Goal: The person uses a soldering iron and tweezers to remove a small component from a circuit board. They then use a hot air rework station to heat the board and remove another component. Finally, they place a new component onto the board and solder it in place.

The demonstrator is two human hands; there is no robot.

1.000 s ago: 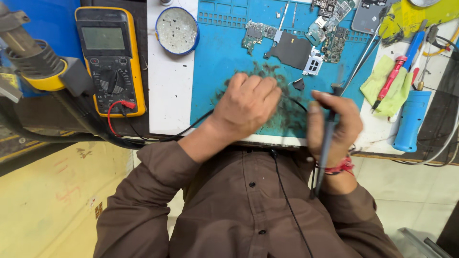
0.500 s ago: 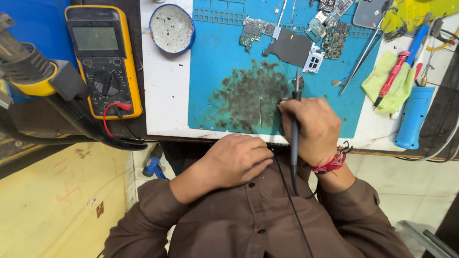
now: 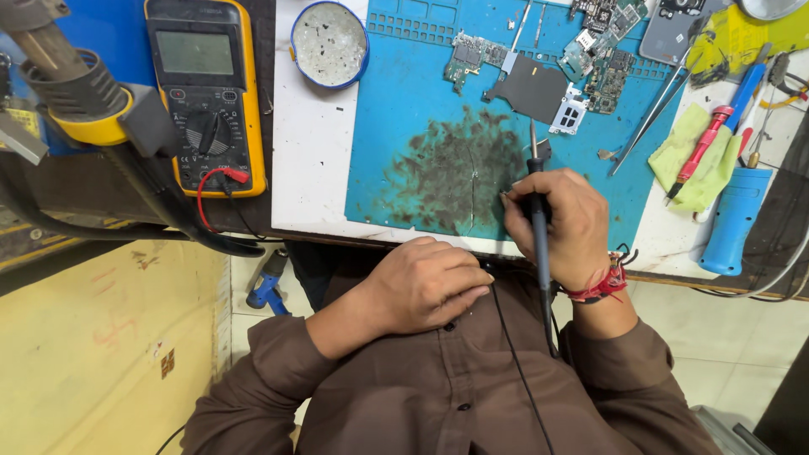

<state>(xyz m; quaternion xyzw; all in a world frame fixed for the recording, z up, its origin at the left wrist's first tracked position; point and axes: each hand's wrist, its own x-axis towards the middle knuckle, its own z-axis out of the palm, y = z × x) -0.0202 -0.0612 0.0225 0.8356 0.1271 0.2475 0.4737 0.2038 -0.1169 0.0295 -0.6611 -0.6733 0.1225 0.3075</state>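
Right hand (image 3: pixel 563 227) grips soldering iron (image 3: pixel 537 211); left hand (image 3: pixel 425 282) rests curled.

On the tabletop (image 3: pixel 312 177) the mat (image 3: pixel 404 109) lies in the middle, with the tin (image 3: pixel 329 44) and meter (image 3: pixel 205 93) to its left, circuit boards (image 3: pixel 539 76) along its far edge, tweezers (image 3: pixel 653 118), cloth (image 3: pixel 695 152) and screwdriver (image 3: pixel 704 143) to its right, and the soldering iron (image 3: pixel 538 211) over its near edge.
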